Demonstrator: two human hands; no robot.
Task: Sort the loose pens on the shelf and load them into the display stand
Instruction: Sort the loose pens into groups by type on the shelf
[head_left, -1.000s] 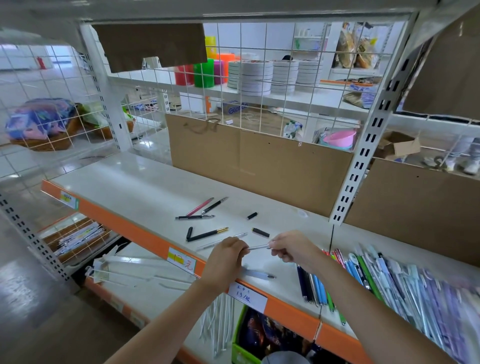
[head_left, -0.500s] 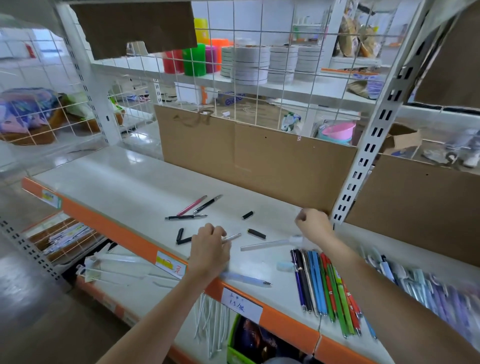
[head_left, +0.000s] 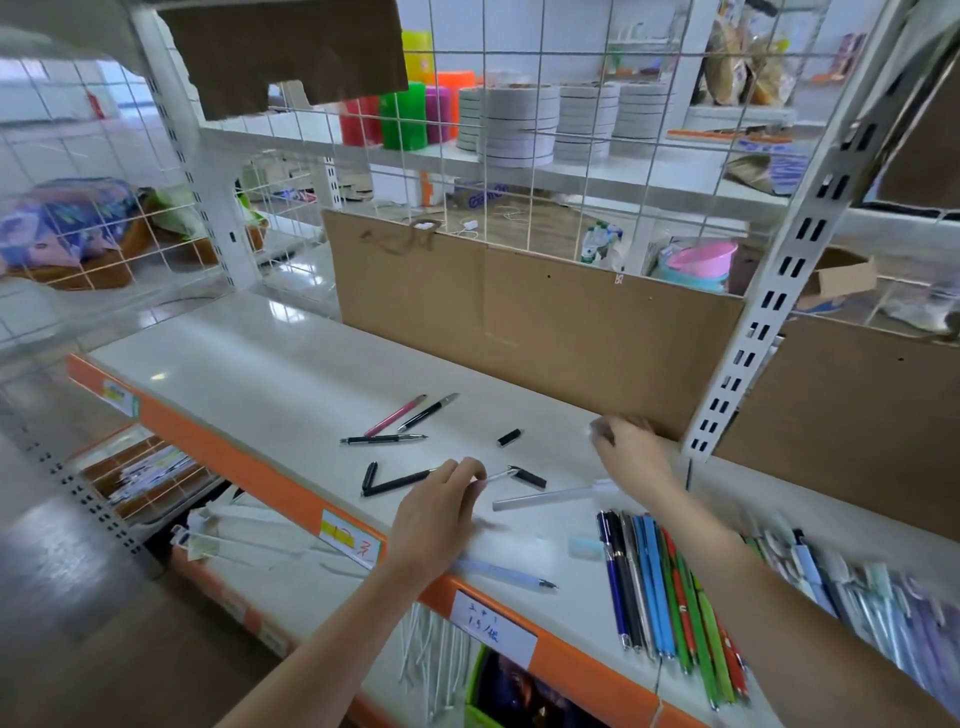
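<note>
The left hand (head_left: 436, 514) pinches a thin silver pen (head_left: 498, 475) low on the shelf (head_left: 270, 374); the right hand (head_left: 631, 449), blurred near the cardboard (head_left: 545, 332), has a grip I cannot tell. Loose pens (head_left: 395, 426) lie left of the cardboard's base. Sorting seems in hand; next, lift this pen toward the sorted row (head_left: 670, 582).

Readable text is sparse. White price tag (head_left: 492, 627) on shelf's orange front edge (head_left: 223, 457): handwritten, approx "1.5/" + a character, line above it not legible. Yellow/white tag (head_left: 349, 536) further left on same edge: red handwritten mark, can't decode. Third tag (head_left: 118, 396) at far left of edge: too blurred. Blue box (head_left: 480, 196) behind wire grid: blue lettering, partly hidden, unreadable. Cardboard backing (head_left: 519, 312): dark scribble, no legible chars.
</note>
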